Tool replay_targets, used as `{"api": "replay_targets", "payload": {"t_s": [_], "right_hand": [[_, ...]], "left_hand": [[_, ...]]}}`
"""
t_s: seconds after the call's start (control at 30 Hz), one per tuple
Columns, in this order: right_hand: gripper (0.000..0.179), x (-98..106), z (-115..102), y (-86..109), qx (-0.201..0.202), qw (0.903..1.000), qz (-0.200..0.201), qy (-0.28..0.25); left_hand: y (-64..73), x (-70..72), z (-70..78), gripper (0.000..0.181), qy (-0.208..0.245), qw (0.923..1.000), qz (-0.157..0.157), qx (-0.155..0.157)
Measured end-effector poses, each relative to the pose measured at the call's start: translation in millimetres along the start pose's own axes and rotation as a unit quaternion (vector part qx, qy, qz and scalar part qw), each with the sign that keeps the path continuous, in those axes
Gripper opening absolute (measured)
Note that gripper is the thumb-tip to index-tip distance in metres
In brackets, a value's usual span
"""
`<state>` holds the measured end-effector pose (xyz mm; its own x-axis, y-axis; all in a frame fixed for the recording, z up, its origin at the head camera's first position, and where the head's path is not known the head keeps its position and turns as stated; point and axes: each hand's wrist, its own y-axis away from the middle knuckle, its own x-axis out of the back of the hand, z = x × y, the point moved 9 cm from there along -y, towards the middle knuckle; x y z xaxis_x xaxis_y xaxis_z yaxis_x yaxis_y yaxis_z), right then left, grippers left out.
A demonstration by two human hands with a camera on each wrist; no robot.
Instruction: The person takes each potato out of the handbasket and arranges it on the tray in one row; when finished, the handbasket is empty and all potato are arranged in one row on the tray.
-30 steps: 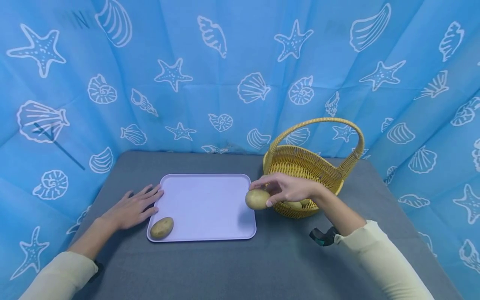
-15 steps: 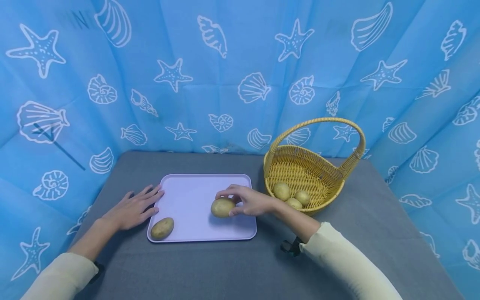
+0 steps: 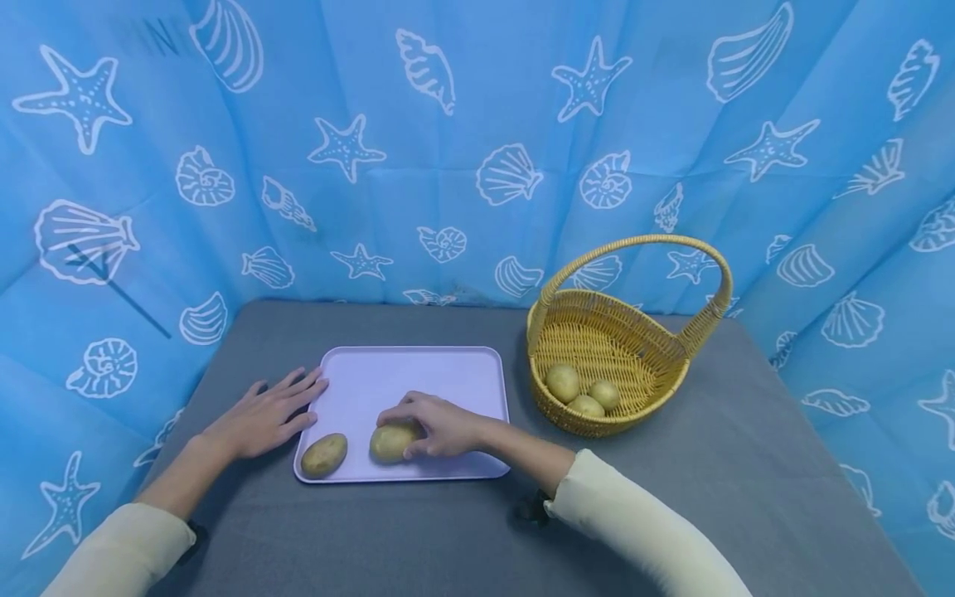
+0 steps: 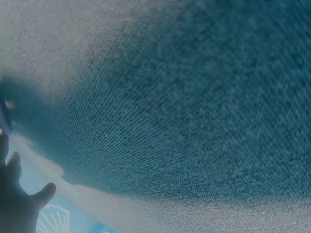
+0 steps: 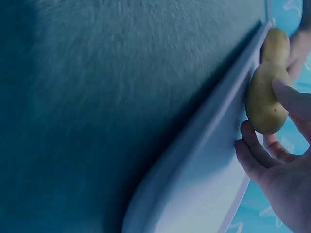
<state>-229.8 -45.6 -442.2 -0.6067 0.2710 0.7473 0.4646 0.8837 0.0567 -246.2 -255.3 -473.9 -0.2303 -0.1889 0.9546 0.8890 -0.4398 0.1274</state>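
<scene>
Here's the right hand (image 3: 440, 427), thumb and fingers pinching a plump potato (image 3: 390, 445) over the lavender tray (image 3: 414, 371); touching it? Can't tell! Loosen early and it could roll into the neighbouring potato (image 3: 324, 456). The left hand (image 3: 270, 416) lies fingers spread at the rim; a nudge might skew everything.

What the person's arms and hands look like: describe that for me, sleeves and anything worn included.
The left sleeve and right sleeve are plain pale cream, ending short of the wrists. The left hand and right hand are bare, with no gloves or rings visible. A small dark item shows at the right sleeve's end, another at the left's; their details are unclear.
</scene>
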Motion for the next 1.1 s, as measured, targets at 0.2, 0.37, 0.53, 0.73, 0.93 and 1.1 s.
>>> {"api": "replay_targets", "payload": {"t_s": [0.2, 0.37, 0.53, 0.73, 0.93, 1.1], "right_hand": [[0.057, -10, -13, -12.1, 0.006, 0.9988, 0.002, 0.049], [0.057, -14, -18, -19.2, 0.004, 0.9976, -0.009, 0.069], [0.057, -13, -21, -17.3, 0.011, 0.9970, -0.020, 0.074], [0.059, 6, -33, 5.4, 0.038, 0.9972, -0.037, 0.052], [0.064, 47, -26, 54.3, 0.012, 0.9982, -0.055, 0.021], [0.064, 101, 6, 100.6, -0.041, 0.9975, -0.035, -0.047]], "left_hand": [[0.8, 4.7, 1.9, 0.064, 0.000, 1.0000, 0.004, -0.004], [1.0, 5.0, 2.1, 0.064, 0.000, 1.0000, -0.001, -0.002], [1.0, 3.2, 2.8, 0.063, 0.003, 1.0000, -0.004, -0.003], [-0.8, 1.0, 2.2, 0.063, 0.006, 0.9999, 0.000, -0.011], [0.0, 0.1, 2.6, 0.063, 0.013, 0.9999, -0.001, -0.006], [0.5, -1.4, 0.4, 0.063, 0.010, 0.9999, 0.002, -0.004]]}}
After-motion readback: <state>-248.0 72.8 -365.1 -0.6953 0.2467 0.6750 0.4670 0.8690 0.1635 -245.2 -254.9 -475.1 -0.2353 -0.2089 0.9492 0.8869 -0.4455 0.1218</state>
